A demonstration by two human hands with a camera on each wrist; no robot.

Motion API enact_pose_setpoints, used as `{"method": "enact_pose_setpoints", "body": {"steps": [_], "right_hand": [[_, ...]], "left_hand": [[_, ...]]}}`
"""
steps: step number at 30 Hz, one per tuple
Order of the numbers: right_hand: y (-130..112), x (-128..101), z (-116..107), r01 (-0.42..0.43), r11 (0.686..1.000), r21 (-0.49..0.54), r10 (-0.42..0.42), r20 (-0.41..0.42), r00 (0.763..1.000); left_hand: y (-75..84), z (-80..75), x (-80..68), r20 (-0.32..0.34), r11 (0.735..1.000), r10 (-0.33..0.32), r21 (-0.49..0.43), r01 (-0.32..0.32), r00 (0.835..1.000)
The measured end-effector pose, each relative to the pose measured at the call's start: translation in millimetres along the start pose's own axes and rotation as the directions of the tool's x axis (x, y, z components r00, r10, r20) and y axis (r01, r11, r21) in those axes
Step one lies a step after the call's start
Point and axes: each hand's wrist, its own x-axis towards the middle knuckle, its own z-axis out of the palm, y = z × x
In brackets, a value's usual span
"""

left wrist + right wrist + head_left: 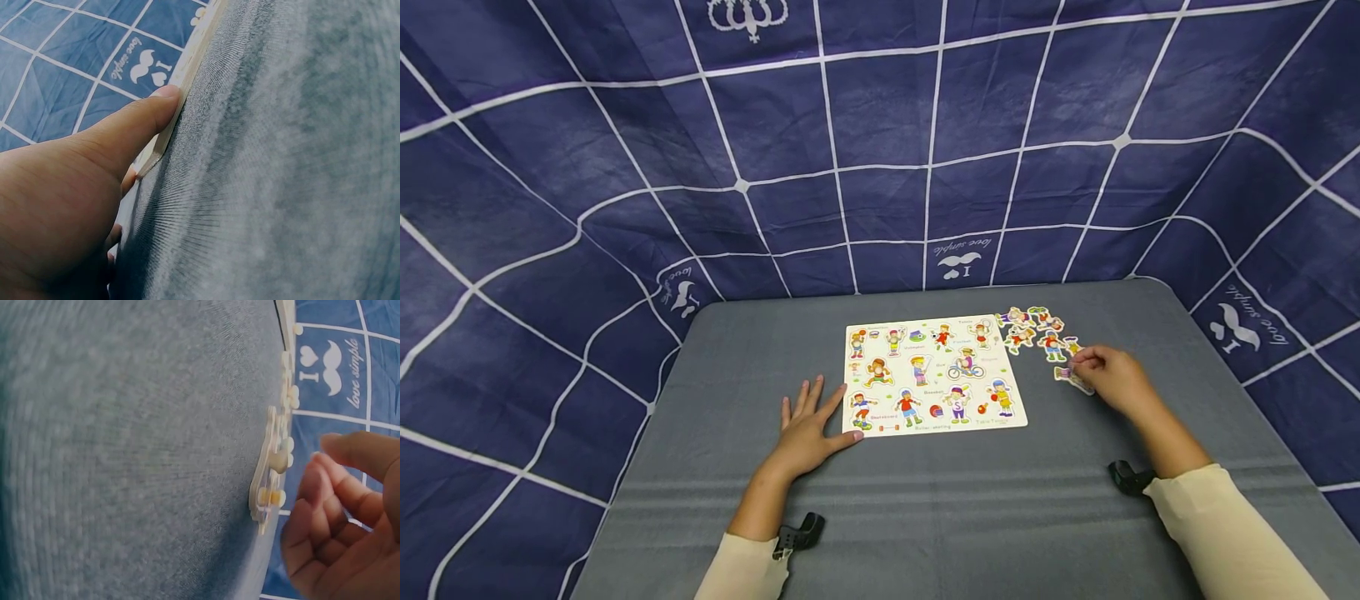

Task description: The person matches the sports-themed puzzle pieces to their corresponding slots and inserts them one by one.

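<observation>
A pale puzzle board (1000, 368) printed with sporting children lies on the grey table. My left hand (805, 437) has its fingers spread at the board's left side. In the left wrist view, its thumb (134, 122) touches the board's edge (154, 155). Just right of the board lies a group of loose child-shaped puzzle pieces (1053, 346). My right hand (1112, 382) is over the nearest piece (1066, 376), fingers loosely bent and thumb close to the index finger. In the right wrist view, nothing shows between those fingers, and a small peg knob (279, 462) stands just beside them.
Grey cloth (925, 517) covers the table. Dark blue curtains (880, 200) with white grid lines rise behind it and along both sides. A black wrist camera mount (805, 531) sits at my left wrist, and another mount (1127, 478) at my right.
</observation>
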Motion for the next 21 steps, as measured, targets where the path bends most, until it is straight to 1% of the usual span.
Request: {"method": "enact_pose_setpoints", "body": {"steps": [5,8,11,17,21], "right_hand": [[4.5,1.8,2.7,-0.026,0.999,-0.026,0.028,0.081,0.996],[6.3,2.3,4.0,-0.036,0.999,-0.038,0.040,0.105,0.994],[7.1,2.5,3.9,-0.046,0.998,-0.053,0.051,0.107,0.993],[6.9,3.1,3.2,-0.050,0.996,-0.073,0.056,0.095,0.994],[7.4,3.9,3.9,-0.038,0.996,-0.079,0.045,0.087,0.995]], "left_hand": [[0.8,-0.7,-0.3,-0.003,1.000,0.005,-0.007,-0.005,1.000],[1.1,-0.7,-0.5,-0.001,1.000,0.005,-0.010,-0.005,1.000],[1.2,-0.5,-0.9,-0.003,1.000,0.007,-0.011,-0.007,1.000],[1.4,0.8,-1.1,-0.048,0.999,0.034,-0.018,-0.035,0.998],[2.0,-0.1,-1.2,-0.039,0.999,0.025,-0.022,-0.026,0.999]]}}
